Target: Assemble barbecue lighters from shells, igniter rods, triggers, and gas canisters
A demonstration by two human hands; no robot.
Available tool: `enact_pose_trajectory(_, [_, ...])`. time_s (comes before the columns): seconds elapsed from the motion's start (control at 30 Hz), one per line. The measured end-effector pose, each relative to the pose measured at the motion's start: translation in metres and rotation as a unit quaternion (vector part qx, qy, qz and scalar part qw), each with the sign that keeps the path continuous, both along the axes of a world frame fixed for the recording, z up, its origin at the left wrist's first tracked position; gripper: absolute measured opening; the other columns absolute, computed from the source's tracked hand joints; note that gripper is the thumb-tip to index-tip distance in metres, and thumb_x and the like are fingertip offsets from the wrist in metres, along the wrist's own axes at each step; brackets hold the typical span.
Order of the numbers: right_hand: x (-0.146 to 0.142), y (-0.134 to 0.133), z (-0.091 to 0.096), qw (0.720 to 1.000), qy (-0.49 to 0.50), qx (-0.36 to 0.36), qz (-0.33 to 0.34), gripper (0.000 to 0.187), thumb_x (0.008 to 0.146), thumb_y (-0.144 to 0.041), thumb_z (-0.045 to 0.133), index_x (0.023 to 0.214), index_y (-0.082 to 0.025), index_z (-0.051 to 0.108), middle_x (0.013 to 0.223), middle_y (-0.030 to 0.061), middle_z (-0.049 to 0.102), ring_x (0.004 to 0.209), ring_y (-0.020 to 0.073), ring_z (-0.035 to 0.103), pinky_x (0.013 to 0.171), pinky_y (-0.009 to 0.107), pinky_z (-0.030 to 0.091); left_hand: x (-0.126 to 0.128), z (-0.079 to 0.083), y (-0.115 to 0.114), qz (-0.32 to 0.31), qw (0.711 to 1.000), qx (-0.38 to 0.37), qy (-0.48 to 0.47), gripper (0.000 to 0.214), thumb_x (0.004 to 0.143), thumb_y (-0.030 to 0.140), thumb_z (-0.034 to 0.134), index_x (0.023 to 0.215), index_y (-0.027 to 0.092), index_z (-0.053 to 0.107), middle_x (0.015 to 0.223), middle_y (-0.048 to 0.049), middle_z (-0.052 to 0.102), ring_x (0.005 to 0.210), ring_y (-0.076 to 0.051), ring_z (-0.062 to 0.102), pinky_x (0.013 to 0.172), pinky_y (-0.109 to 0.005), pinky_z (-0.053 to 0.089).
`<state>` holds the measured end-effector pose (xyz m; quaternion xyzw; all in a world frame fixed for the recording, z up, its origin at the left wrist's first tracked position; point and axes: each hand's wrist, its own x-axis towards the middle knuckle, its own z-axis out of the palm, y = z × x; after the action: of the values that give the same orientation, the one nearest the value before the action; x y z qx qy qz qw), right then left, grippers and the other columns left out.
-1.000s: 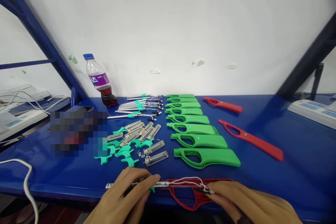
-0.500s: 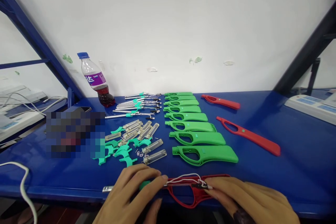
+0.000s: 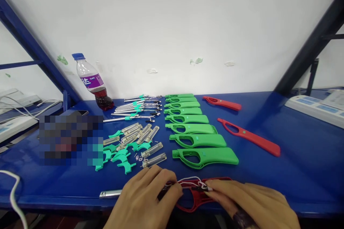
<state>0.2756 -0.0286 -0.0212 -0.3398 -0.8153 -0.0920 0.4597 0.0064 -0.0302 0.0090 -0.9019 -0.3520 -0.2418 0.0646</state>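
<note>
my left hand point(image 3: 146, 200) is closed over a slim silver metal tube point(image 3: 110, 194). my right hand point(image 3: 252, 204) pinches its thin white wires point(image 3: 192, 179), over a red plastic handle shell point(image 3: 193, 204) at the near edge of the blue table point(image 3: 295, 157). i judge the tube is being seated in this shell; the next move calls for light fingers to tuck the wires flat. beyond, i count eight green plastic handle shells point(image 3: 206, 155), two loose red shells point(image 3: 249, 137) and one plastic drink bottle point(image 3: 91, 82).

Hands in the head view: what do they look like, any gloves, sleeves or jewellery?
Left hand and right hand are bare: no gloves, rings or sleeves in view. A dark patch near the right wrist is too cropped to identify.
</note>
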Motion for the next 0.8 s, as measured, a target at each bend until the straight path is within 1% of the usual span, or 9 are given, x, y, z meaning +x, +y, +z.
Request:
enact_pose_trajectory(0.13, [-0.002,0.001,0.0,1.0,0.004,0.003,-0.001,0.025,0.115,-0.031,0.054,0.106,-0.02,0.075,0.089,-0.0048,0.087,0.068,0.0087,0.082,0.07,0.015,0.061,0.001,-0.001,-0.001,0.005,1.0,0.006,0.013,0.032,0.115,0.014,0.038,0.114,0.021,0.068,0.105,-0.0028,0.075,0.082,-0.02,0.068,0.072,-0.033,0.056])
enact_pose_trajectory(0.23, [-0.002,0.001,-0.002,1.0,-0.001,0.004,0.001,0.026,0.115,-0.033,0.055,0.106,-0.019,0.075,0.087,-0.0049,0.086,0.066,0.0088,0.082,0.069,0.016,0.06,0.0,-0.001,0.0,0.003,1.0,0.009,0.015,0.032,0.116,0.016,0.037,0.116,0.021,0.069,0.105,-0.0022,0.076,0.086,-0.02,0.07,0.075,-0.032,0.057])
enact_pose_trajectory(0.4, [-0.001,0.001,-0.005,1.0,0.002,0.009,0.004,0.025,0.116,-0.03,0.054,0.107,-0.019,0.075,0.09,-0.0039,0.087,0.069,0.0086,0.082,0.072,0.015,0.061,0.001,-0.003,0.001,0.015,1.0,0.003,0.019,0.03,0.115,0.016,0.039,0.116,0.023,0.069,0.104,-0.0015,0.077,0.089,-0.021,0.072,0.076,-0.033,0.058])
enact_pose_trajectory(0.5, [0.0,0.002,-0.007,1.0,-0.001,0.004,0.007,0.023,0.114,-0.029,0.056,0.107,-0.018,0.075,0.09,-0.0024,0.087,0.069,0.0098,0.083,0.073,0.015,0.062,0.003,-0.007,0.0,0.022,1.0,0.0,0.008,0.029,0.114,0.015,0.041,0.113,0.023,0.069,0.102,-0.0021,0.076,0.087,-0.021,0.071,0.075,-0.033,0.058])
enact_pose_trajectory(0.6, [0.003,0.002,-0.006,1.0,-0.011,-0.005,0.013,0.026,0.114,-0.029,0.054,0.107,-0.02,0.078,0.091,-0.0014,0.087,0.071,0.0113,0.083,0.071,0.015,0.063,0.006,-0.009,0.0,0.03,0.999,0.002,-0.01,0.026,0.112,0.013,0.043,0.111,0.022,0.067,0.1,-0.0025,0.075,0.084,-0.021,0.071,0.073,-0.032,0.058])
enact_pose_trajectory(0.7, [0.007,0.002,-0.005,0.999,-0.028,-0.008,0.02,0.029,0.113,-0.029,0.054,0.107,-0.023,0.082,0.092,-0.0013,0.087,0.071,0.0122,0.084,0.069,0.014,0.063,0.008,-0.009,0.001,0.037,0.999,0.017,-0.008,0.028,0.111,0.011,0.043,0.124,0.022,0.065,0.104,-0.0037,0.076,0.086,-0.023,0.072,0.074,-0.035,0.06])
enact_pose_trajectory(0.8, [0.008,0.002,-0.006,1.0,-0.026,-0.01,0.011,0.028,0.112,-0.03,0.056,0.105,-0.022,0.082,0.09,-0.0009,0.087,0.068,0.0123,0.083,0.067,0.014,0.064,0.009,-0.009,0.003,0.042,0.999,0.02,-0.012,0.03,0.11,0.013,0.046,0.135,0.021,0.062,0.107,-0.0051,0.076,0.087,-0.024,0.072,0.074,-0.037,0.063])
